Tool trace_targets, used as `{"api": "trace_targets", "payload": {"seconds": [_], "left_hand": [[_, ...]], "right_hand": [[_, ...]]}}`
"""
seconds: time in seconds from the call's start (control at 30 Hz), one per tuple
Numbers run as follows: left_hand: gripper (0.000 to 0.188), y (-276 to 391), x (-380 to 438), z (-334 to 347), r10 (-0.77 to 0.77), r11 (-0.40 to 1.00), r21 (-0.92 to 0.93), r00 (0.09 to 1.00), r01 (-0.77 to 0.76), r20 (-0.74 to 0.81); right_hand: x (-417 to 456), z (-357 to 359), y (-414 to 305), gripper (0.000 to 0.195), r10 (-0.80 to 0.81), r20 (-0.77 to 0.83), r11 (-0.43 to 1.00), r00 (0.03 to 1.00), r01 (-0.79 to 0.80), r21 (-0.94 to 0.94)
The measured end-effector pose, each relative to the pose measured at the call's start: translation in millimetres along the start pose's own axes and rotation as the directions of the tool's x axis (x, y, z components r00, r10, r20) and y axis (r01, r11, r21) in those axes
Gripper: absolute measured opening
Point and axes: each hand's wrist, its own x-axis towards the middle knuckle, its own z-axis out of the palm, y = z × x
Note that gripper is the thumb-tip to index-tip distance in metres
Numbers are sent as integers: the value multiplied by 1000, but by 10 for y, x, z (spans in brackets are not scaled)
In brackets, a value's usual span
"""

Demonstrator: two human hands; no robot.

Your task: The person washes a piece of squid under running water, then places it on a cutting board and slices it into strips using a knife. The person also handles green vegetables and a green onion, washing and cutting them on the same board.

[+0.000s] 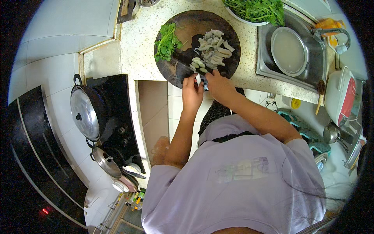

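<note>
On a round dark wooden cutting board (187, 32) lie a bunch of leafy green herbs (168, 42) at the left and a pile of pale, grayish-white sliced food (214, 48) at the right. Several pale green-white oval slices (198, 63) lie below that pile. At the board's near edge my left hand (192, 93) holds a white, elongated vegetable piece (199, 79) between its fingers. My right hand (220, 87), just beside it, grips a knife, of which a bit of dark shiny blade (206, 85) shows; its handle is hidden in the hand.
A bowl of leafy greens (254, 11) stands behind the board. To the right, a steel sink (263, 58) holds a round metal basin (289, 52) of cloudy liquid. A lidded wok (84, 112) and a smaller lidded pan (106, 162) stand on the black stove (117, 96) at the left.
</note>
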Motion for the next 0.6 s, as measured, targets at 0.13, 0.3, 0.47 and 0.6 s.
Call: {"api": "trace_targets", "payload": {"seconds": [0.13,0.3,0.47,0.6], "left_hand": [[30,-36,-15,37,-11,999,-41,1000,10,-24],[25,-80,-19,63,31,999,-10,999,-32,-18],[23,-85,-33,59,19,999,-38,999,-21,-37],[23,-131,-29,61,3,998,-65,999,-6,-38]], "right_hand": [[-167,-68,87,21,-21,-70,994,997,29,105],[-449,-470,-150,18,69,68,998,995,-69,6],[-212,-243,-102,19,59,36,996,998,-61,71],[-121,-104,-8,21,-21,-61,993,998,28,113]]}}
